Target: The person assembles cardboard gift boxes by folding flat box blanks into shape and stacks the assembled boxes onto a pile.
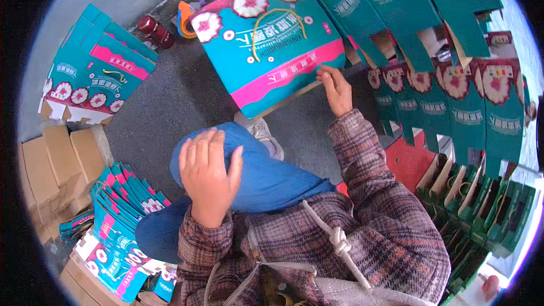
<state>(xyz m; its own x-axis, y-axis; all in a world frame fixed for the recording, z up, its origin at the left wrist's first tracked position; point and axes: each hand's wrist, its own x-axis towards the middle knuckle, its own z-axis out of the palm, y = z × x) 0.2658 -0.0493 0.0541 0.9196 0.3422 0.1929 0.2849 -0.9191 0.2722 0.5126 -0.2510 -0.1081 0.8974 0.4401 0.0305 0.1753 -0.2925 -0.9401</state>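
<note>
Landmark: my raised knee (266, 175), in blue trousers.
Box (269, 39): teal and pink gift carton with a cord handle, on the floor just beyond the knee, tilted.
Right hand (335, 88): I see fingertips pressed on the box's lower edge, not wrapped around it.
Left hand (208, 173): flat and open on the knee, holding nothing.
Flat cartons (122, 204): fanned stack left of the knee.
Step, as I judge it: squaring up the box; next calls for both hands on it.
</note>
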